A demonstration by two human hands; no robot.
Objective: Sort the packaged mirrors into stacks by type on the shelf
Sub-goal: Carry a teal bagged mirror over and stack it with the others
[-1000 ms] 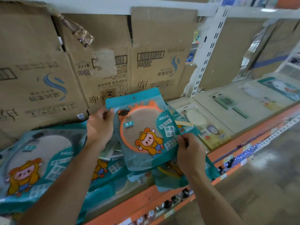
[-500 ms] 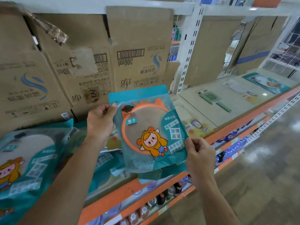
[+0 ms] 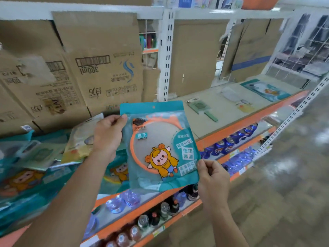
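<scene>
Teal packets lie heaped [image 3: 35, 168] on the shelf [image 3: 249, 120] left of the packaged mirror [image 3: 160, 148] we hold up in front of the shelf edge. Our left hand [image 3: 108, 134] pinches its upper left side, and our right hand [image 3: 211, 177] grips its lower right corner (orange rim showing through). Right of it lie a green hand mirror [image 3: 201, 108] and another teal packet [image 3: 265, 90].
</scene>
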